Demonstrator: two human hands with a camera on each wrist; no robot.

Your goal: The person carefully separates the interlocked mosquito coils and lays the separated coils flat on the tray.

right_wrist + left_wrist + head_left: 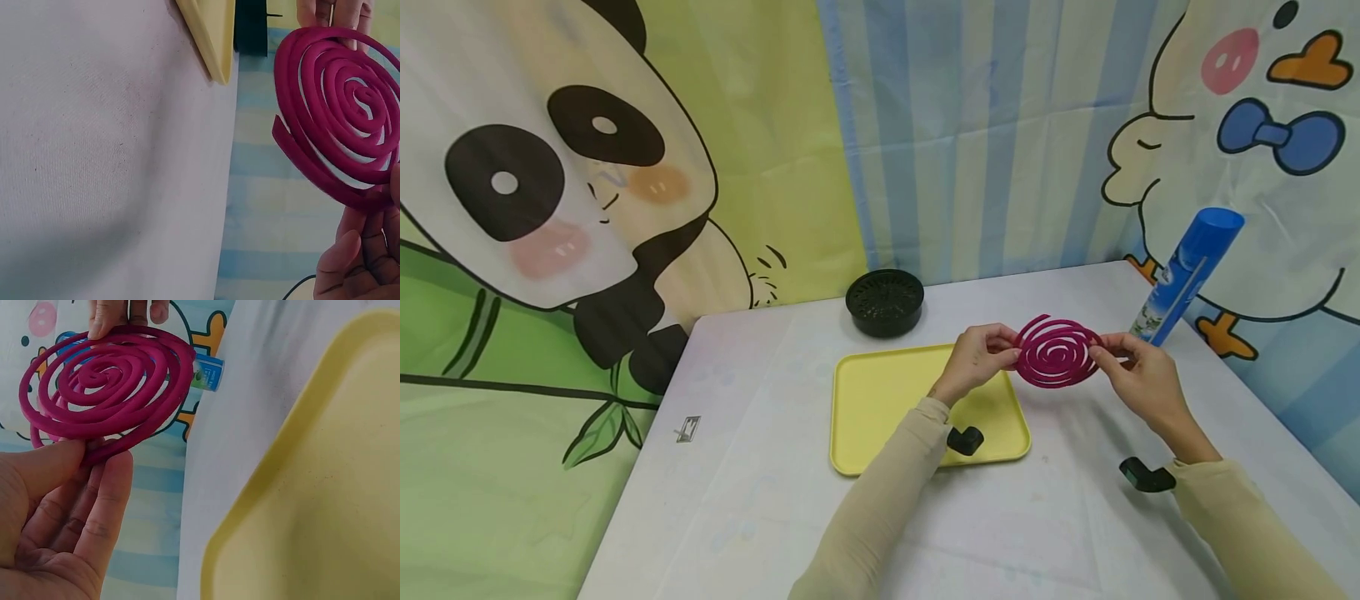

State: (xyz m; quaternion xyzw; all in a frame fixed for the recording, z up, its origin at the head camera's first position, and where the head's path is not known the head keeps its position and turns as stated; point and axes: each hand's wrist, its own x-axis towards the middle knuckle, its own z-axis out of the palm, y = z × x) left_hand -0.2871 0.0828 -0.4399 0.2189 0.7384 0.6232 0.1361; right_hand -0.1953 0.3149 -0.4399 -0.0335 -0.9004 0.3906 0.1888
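A magenta mosquito coil (1060,354), wound in a flat spiral, is held up above the right part of the table. My left hand (973,362) pinches its left edge between thumb and fingers. At the opposite edge, my right hand (1142,379) grips it the same way. In the left wrist view the coil (69,429) is tilted, with the left thumb on its near rim and fingers beneath. One loose outer end of the coil (285,134) sticks out in the right wrist view. Layers of spiral overlap there.
A yellow tray (880,400) lies on the white table (737,500), partly under my left forearm. Behind it stands a round black slotted holder (886,302). A blue spray can (1187,271) stands beyond my right hand. Printed curtains hang behind the table.
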